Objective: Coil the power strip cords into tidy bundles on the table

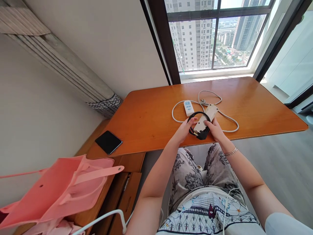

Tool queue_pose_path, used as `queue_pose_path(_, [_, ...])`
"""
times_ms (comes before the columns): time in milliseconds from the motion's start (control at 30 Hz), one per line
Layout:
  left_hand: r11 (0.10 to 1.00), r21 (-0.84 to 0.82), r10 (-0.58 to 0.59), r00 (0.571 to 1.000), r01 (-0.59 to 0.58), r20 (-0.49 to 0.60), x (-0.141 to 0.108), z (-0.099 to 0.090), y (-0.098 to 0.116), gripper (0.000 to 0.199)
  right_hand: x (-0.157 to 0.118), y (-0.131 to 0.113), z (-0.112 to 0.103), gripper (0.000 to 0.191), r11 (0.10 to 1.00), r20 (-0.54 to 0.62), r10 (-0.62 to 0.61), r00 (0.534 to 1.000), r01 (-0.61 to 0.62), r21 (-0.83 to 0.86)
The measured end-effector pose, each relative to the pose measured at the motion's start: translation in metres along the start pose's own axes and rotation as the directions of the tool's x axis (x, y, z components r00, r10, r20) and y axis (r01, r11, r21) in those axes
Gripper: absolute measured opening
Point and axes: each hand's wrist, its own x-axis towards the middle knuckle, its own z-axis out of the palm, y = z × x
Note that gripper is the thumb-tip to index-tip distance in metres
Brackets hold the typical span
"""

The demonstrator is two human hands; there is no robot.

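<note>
A coiled black cable (191, 131) with a black plug (202, 133) is between my two hands at the table's front edge. My left hand (187, 128) has its fingers closed round the coil's left side. My right hand (214, 128) grips the coil's right side, its thumb by the plug. Under the coil lies a white power strip (210, 112), tilted up to the right. Its white cord (231, 118) loops over the table around it. Just behind my left hand is a white block with blue sockets (188, 107).
The wooden table (146, 114) stands below a window (215, 42). A black tablet (108, 142) lies at its left corner. At the lower left, a pink bag (68, 186) rests on a wooden cabinet (129, 192). A curtain (73, 71) hangs at the left wall.
</note>
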Motion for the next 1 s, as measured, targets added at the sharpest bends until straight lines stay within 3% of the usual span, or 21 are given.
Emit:
queue_pose_path(267, [0.995, 0.084, 0.053, 0.998, -0.051, -0.025, 0.006, 0.003, 0.001, 0.059, -0.006, -0.021, -0.007, 0.059, 1.000, 0.214, 0.019, 0.977, -0.014, -0.023])
queue_pose_path(467, [0.996, 0.074, 0.044, 0.999, -0.042, -0.026, 0.005, 0.002, 0.000, 0.062, -0.007, -0.016, -0.006, 0.057, 0.999, 0.162, -0.012, 0.987, 0.017, -0.034])
queue_pose_path(700, [0.994, -0.029, 0.104, 0.992, -0.102, 0.065, -0.009, -0.001, -0.009, 0.078, -0.005, -0.015, 0.000, 0.053, 0.981, 0.062, -0.179, 0.982, 0.183, -0.067])
queue_pose_path(833, [0.999, -0.001, 0.046, 0.997, -0.046, 0.055, -0.014, 0.008, -0.015, 0.086, -0.004, -0.015, 0.000, 0.050, 0.968, 0.072, -0.224, 0.972, 0.231, -0.101])
queue_pose_path(1000, [1.000, -0.011, -0.006, 1.000, 0.006, 0.012, -0.011, 0.010, -0.014, 0.073, -0.004, -0.011, -0.006, 0.056, 0.966, 0.129, -0.198, 0.972, 0.216, -0.146])
